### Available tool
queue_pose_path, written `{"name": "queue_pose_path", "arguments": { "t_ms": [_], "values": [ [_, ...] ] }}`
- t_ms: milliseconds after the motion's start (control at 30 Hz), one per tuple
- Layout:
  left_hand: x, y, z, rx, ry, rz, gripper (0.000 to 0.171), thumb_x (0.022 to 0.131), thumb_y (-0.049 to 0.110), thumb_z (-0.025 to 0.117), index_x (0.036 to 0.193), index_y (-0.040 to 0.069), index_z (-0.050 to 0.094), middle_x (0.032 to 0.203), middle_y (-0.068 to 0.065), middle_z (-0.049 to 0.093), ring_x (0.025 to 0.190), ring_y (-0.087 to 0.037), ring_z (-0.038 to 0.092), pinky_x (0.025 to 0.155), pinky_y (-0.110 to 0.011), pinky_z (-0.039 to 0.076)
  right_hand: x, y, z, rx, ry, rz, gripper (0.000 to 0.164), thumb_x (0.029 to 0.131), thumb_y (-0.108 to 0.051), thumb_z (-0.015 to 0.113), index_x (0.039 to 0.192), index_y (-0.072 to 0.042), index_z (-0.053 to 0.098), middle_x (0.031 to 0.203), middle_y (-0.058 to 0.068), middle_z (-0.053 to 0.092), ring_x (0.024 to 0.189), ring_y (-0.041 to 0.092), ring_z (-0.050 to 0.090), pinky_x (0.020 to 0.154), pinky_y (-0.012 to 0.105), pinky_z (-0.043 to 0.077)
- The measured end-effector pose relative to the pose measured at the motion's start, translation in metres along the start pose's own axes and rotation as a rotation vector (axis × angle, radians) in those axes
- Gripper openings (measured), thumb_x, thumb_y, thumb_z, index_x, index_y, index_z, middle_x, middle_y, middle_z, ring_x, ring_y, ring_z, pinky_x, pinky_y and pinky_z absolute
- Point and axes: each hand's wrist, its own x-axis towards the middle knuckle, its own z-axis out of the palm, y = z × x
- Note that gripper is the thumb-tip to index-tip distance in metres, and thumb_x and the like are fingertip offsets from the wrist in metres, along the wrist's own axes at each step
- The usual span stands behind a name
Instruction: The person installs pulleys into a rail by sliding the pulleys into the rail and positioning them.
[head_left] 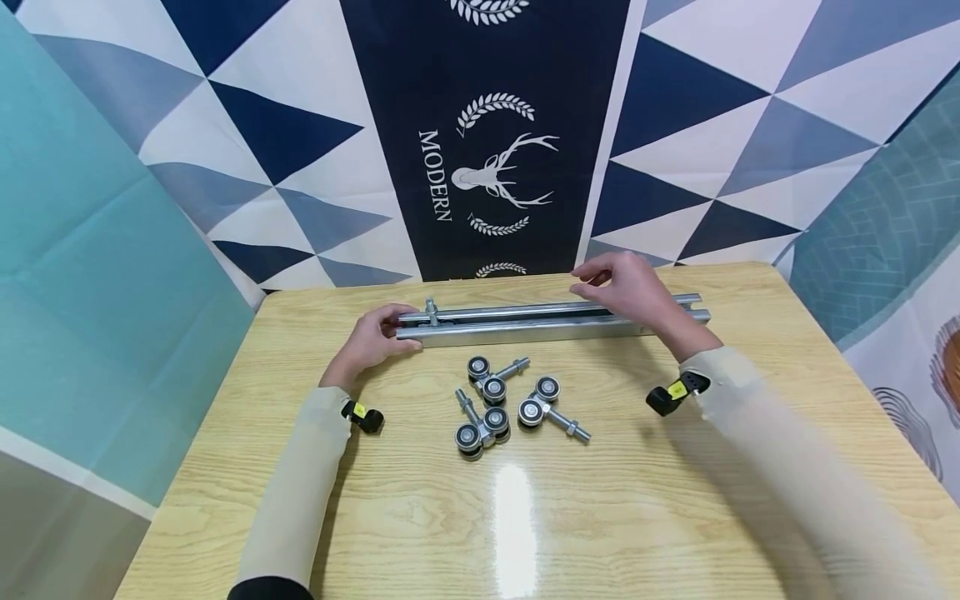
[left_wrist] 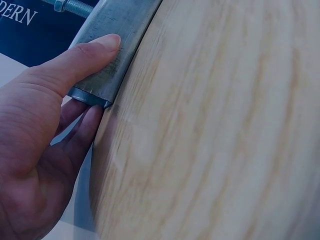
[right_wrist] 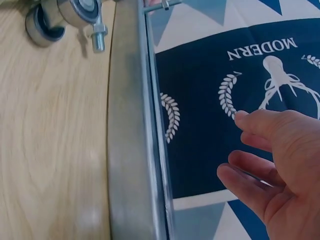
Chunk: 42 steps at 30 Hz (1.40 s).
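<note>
On the table [head_left: 405,508], the left hand [head_left: 371,340] grips a metal rail [head_left: 525,332].

Head view faces forward and down; both wrist views, much nearer, share the metal rail [head_left: 525,332].

Slotted metal rail [head_left: 525,330] — lying crosswise; three wheeled trolleys [head_left: 531,412] — clustered in front.
</note>
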Motion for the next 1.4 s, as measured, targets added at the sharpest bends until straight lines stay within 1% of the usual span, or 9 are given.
{"name": "queue_pose_path", "arguments": {
  "t_ms": [167,467,667,800,933,1067,1233,1300,1400],
  "values": [
    [0.001,-0.002,0.000,0.001,-0.003,-0.003,0.062,0.074,0.030,0.088,0.130,0.020,0.063,0.122,-0.012,0.063,0.100,-0.027,0.056,0.090,-0.042,0.048,-0.001,0.004,-0.008,-0.023,0.003,0.003,0.030,0.089,-0.022,0.075,0.114,-0.005,0.075,0.103,0.014,0.076,0.090,0.025,0.068,0.076,0.042,0.053],
    [0.000,0.000,0.002,0.006,0.002,-0.008,0.061,0.075,0.029,0.088,0.130,0.020,0.063,0.122,-0.011,0.063,0.100,-0.027,0.056,0.091,-0.043,0.048,-0.005,0.008,-0.013,-0.070,-0.015,-0.035,0.029,0.087,-0.020,0.077,0.113,-0.007,0.076,0.104,0.014,0.077,0.089,0.024,0.069,0.075,0.042,0.054],
    [0.000,0.000,0.002,0.012,0.005,0.006,0.062,0.075,0.031,0.088,0.130,0.020,0.063,0.121,-0.011,0.063,0.099,-0.026,0.055,0.089,-0.041,0.047,-0.016,0.002,-0.013,-0.096,-0.041,-0.053,0.028,0.087,-0.022,0.078,0.111,-0.008,0.077,0.106,0.015,0.076,0.091,0.026,0.069,0.076,0.046,0.056],
    [0.000,0.000,0.001,0.017,0.008,0.009,0.061,0.075,0.031,0.088,0.130,0.021,0.064,0.120,-0.011,0.064,0.098,-0.026,0.054,0.087,-0.040,0.046,-0.028,-0.008,-0.008,-0.067,-0.067,-0.081,0.029,0.086,-0.020,0.079,0.111,-0.006,0.076,0.107,0.015,0.075,0.092,0.025,0.070,0.077,0.046,0.057],
    [0.000,0.000,0.000,0.017,0.005,0.008,0.061,0.075,0.031,0.088,0.130,0.022,0.064,0.120,-0.011,0.063,0.098,-0.026,0.054,0.086,-0.040,0.046,-0.043,-0.018,0.001,-0.054,-0.086,-0.132,0.028,0.085,-0.018,0.080,0.109,-0.005,0.076,0.104,0.013,0.075,0.089,0.022,0.070,0.074,0.043,0.059],
    [0.001,0.000,0.001,0.007,-0.001,0.009,0.062,0.075,0.031,0.088,0.130,0.021,0.063,0.122,-0.011,0.064,0.099,-0.026,0.057,0.089,-0.042,0.048,-0.057,-0.024,0.010,-0.066,-0.115,-0.170,0.024,0.085,-0.022,0.080,0.105,-0.008,0.076,0.099,0.011,0.075,0.087,0.020,0.070,0.073,0.042,0.061],
    [0.002,-0.001,0.001,-0.003,0.000,0.007,0.062,0.074,0.031,0.089,0.130,0.021,0.064,0.122,-0.011,0.064,0.099,-0.027,0.059,0.090,-0.043,0.050,-0.067,-0.027,0.016,-0.066,-0.144,-0.183,0.024,0.086,-0.026,0.079,0.105,-0.011,0.076,0.099,0.008,0.074,0.090,0.024,0.069,0.075,0.045,0.061],
    [0.002,-0.002,0.001,-0.003,0.002,0.003,0.062,0.074,0.030,0.088,0.130,0.022,0.064,0.122,-0.011,0.064,0.099,-0.027,0.059,0.089,-0.043,0.050,-0.068,-0.027,0.015,-0.052,-0.175,-0.201,0.021,0.085,-0.025,0.080,0.102,-0.014,0.077,0.098,0.004,0.074,0.091,0.024,0.069,0.076,0.045,0.061],
    [0.001,-0.002,0.001,-0.002,0.005,-0.002,0.061,0.075,0.027,0.088,0.131,0.021,0.063,0.123,-0.013,0.064,0.099,-0.028,0.059,0.089,-0.043,0.049,-0.071,-0.026,0.010,-0.010,-0.310,-0.276,0.014,0.083,-0.021,0.081,0.097,-0.020,0.077,0.094,-0.001,0.072,0.091,0.020,0.069,0.080,0.042,0.062]
  ]
}}
